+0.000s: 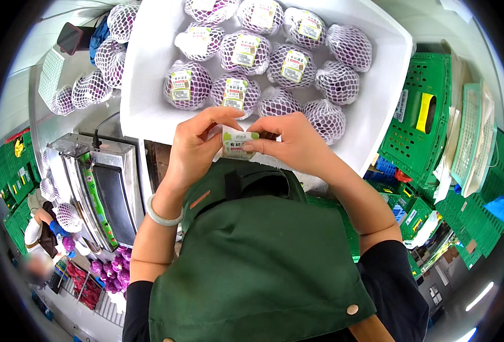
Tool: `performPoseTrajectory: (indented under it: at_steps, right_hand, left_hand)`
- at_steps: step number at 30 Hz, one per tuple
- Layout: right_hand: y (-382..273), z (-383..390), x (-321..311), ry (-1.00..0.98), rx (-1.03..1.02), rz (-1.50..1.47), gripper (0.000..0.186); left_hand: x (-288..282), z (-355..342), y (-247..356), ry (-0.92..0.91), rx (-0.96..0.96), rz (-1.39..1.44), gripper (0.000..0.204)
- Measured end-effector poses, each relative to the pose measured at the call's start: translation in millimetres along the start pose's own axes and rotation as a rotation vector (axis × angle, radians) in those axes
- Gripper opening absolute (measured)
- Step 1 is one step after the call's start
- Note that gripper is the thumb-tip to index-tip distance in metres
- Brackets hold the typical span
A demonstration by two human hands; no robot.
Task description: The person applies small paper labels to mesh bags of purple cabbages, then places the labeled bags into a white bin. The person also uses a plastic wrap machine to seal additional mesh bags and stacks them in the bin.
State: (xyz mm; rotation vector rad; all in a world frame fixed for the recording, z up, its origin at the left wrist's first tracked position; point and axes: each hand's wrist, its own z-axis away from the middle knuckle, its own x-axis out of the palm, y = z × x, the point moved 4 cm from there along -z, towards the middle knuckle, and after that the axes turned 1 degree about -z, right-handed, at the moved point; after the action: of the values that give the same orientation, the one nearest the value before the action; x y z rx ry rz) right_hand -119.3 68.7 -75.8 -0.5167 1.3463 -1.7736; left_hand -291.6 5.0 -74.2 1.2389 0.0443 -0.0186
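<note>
In front of my apron, both hands hold a small stack of printed labels (236, 149), white with green corners. My left hand (198, 139) is closed, its thumb and fingers pinching the left edge. My right hand (292, 139) presses its thumb on the label face, fingers closed behind it. Just beyond them is a white foam box (146, 108) with several round purple cabbages (190, 91) in white foam nets. Most of them bear a label; those at the right side, such as one net-wrapped cabbage (349, 48), show none.
At the left stands a metal wrapping machine (101, 182) with a cord. More netted cabbages (110, 60) lie on the steel counter beyond it. Green crates (417, 108) are stacked at the right. Another person (38, 228) works at the far left, near bare purple cabbages (115, 271).
</note>
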Motion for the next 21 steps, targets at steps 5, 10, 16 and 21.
performPoseTrajectory:
  at_steps: [5, 10, 16, 21]
  right_hand:
    - [-3.6, 9.3, -16.9, 0.285, -0.262, 0.098, 0.019]
    - [20.5, 7.5, -80.0, 0.505, 0.046, -0.281, 0.021]
    - [2.0, -6.9, -10.7, 0.031, -0.019, -0.076, 0.022]
    - [-20.5, -2.9, -17.6, 0.155, -0.195, 0.192, 0.022]
  left_hand:
    - [-5.8, 7.9, -3.5, -0.078, -0.078, -0.293, 0.022]
    - [-37.9, 12.1, -15.2, 0.214, 0.009, -0.118, 0.022]
    - [-7.9, 2.4, 18.5, -0.087, 0.190, -0.396, 0.040]
    - [2.2, 10.7, 13.0, -0.034, 0.187, -0.233, 0.044]
